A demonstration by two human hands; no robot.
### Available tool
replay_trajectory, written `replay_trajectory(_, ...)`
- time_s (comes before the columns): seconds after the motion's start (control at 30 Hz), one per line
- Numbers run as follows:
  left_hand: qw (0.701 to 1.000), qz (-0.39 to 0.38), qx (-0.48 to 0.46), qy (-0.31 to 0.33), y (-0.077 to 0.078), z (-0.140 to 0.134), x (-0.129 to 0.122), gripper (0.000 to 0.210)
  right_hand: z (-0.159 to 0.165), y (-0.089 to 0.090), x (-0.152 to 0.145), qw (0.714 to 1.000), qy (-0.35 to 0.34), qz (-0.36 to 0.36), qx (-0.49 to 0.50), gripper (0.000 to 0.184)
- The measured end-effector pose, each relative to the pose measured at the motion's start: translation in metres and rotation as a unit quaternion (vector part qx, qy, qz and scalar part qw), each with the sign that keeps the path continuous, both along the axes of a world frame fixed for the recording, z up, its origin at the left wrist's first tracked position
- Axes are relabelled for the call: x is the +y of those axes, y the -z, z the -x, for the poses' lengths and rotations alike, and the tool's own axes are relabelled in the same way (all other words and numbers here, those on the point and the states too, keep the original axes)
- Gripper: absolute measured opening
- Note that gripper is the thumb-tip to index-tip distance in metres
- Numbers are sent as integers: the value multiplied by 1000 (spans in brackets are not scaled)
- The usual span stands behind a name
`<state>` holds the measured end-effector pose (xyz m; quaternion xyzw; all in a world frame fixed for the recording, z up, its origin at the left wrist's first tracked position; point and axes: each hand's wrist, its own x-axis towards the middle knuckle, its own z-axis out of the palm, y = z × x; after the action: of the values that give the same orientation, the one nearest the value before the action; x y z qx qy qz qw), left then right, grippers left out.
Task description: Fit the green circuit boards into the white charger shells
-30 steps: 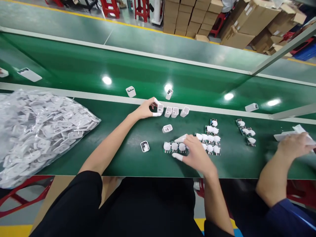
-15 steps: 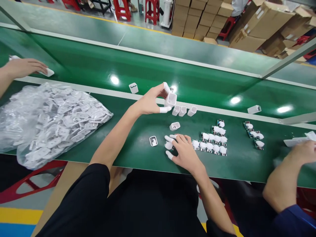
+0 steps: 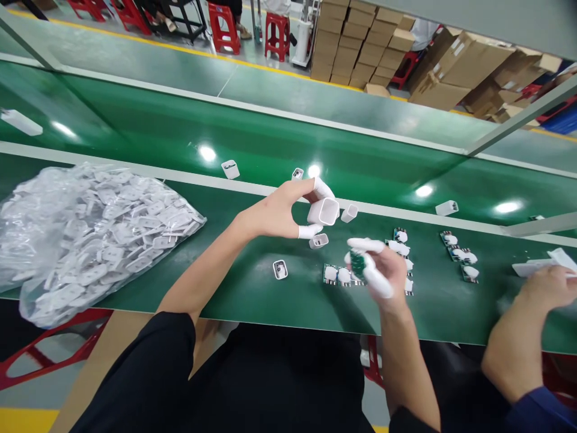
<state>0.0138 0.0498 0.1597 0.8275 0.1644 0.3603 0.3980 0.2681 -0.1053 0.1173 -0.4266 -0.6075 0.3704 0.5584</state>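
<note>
Above the green tabletop (image 3: 288, 300), the left hand (image 3: 288, 210) grips a white casing (image 3: 325, 211); the right hand (image 3: 381, 270) pinches a circuit board (image 3: 357, 264).

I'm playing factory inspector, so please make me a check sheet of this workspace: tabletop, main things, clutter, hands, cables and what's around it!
Tabletop: green tabletop, with parts lying on it
Main things: white casing, open end showing; circuit board, a bit blurred; other boards on the tabletop
Clutter: clear bag of white parts at the left
Hands: left hand holds the casing; right hand holds the circuit board
Cables: nothing seen
Surroundings: stacked cardboard boxes and red stools beyond; another person's hand at the right
</note>
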Motion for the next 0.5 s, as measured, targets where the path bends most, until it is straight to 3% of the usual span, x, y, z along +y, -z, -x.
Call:
replay_trajectory(0.1, 999, -51, -16, -12, -8, 0, -9, 42, -7, -31, 30, 993, 18, -78, 92, 40)
replay_trajectory(0.23, 991, -120, -48, -41, -20, 6, -16, 47, -1, -60, 61, 987, 16, -149, 64, 60)
replay_trajectory(0.33, 992, -80, -79, -60, -18, 7, -17, 50, 6, -64, 75, 986, 10, -166, 27, 61)
replay_trajectory(0.43, 989, 1, -113, -92, 0, 0, -11, 52, 14, -59, 83, 984, 19, -175, 40, 50)
replay_trajectory(0.5, 985, 0, -122, -124, 13, -7, -6, 49, 18, -55, 86, 984, 20, -175, 39, 51)
